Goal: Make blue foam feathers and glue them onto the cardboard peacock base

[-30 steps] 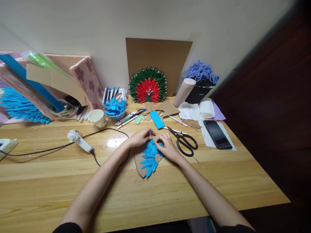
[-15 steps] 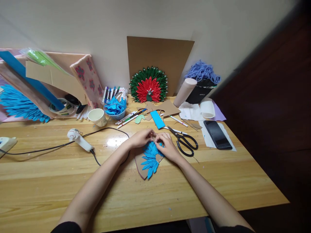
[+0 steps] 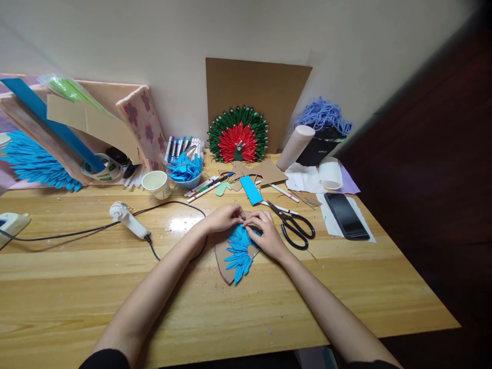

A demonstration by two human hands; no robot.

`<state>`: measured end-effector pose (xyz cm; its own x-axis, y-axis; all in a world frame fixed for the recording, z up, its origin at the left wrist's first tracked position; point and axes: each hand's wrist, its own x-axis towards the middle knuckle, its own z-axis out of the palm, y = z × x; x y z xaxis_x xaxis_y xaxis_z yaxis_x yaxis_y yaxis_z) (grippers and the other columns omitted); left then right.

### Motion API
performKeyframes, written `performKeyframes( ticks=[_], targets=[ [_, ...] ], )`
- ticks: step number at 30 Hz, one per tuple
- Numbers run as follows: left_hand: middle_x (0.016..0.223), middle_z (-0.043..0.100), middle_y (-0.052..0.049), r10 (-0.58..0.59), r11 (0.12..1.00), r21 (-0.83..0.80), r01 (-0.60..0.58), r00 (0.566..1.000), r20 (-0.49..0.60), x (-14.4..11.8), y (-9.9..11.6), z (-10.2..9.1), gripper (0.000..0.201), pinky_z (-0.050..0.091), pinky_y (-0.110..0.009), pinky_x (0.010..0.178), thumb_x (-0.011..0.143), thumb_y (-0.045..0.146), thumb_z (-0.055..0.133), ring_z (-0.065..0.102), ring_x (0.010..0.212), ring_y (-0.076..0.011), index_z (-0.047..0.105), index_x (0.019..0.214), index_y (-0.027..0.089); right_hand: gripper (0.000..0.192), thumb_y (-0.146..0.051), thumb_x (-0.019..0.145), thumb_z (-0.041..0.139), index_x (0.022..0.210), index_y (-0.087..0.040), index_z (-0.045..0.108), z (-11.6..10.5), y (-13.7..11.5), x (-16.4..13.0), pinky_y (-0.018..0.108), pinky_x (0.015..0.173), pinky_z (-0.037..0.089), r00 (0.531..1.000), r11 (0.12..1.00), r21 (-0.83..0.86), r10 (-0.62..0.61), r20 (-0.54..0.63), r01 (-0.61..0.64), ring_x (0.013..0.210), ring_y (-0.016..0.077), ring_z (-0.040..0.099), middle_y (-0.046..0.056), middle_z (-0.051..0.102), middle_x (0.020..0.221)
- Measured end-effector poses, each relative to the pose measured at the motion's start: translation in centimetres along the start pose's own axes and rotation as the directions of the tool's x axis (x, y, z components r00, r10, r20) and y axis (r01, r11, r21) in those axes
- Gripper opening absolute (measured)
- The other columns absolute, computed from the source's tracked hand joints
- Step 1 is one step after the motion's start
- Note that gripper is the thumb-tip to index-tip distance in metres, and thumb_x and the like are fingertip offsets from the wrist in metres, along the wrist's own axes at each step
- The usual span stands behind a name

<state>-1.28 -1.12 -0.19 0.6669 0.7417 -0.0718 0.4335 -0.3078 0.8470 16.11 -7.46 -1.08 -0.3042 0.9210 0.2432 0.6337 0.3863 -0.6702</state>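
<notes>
On the wooden counter (image 3: 115, 287) our cardboard fan (image 3: 226, 256) of blue paper petals (image 3: 238, 251) lies flat beside the scissors (image 3: 294, 225). Our left hand (image 3: 221, 218) and right hand (image 3: 265, 233) pinch one petal at its top. We judge it light, flimsy, easily creased; best held by the cardboard edge.

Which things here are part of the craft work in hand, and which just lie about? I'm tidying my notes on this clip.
In hand: left hand, right hand, blue paper petals, cardboard base.

Lying about: scissors, phone, glue gun, paper cup, red and green fan piece, purple yarn.
</notes>
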Motion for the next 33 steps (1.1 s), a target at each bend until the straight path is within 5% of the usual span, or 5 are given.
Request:
performKeyframes(
  ticks=[33],
  targets=[
    [0.073, 0.06, -0.003, 0.028, 0.999, -0.014, -0.029, 0.997, -0.069, 0.02, -0.67, 0.67, 0.016, 0.04, -0.021, 0.057, 0.077, 0.023, 0.053, 0.053, 0.064, -0.0111, 0.059, 0.086, 0.012, 0.017, -0.014, 0.078, 0.051, 0.08, -0.024, 0.065, 0.22, -0.23, -0.16, 0.039, 0.086, 0.04, 0.997, 0.996, -0.04, -0.077, -0.03, 0.075, 0.097, 0.0227, 0.045, 0.005, 0.056, 0.092]
  ],
)
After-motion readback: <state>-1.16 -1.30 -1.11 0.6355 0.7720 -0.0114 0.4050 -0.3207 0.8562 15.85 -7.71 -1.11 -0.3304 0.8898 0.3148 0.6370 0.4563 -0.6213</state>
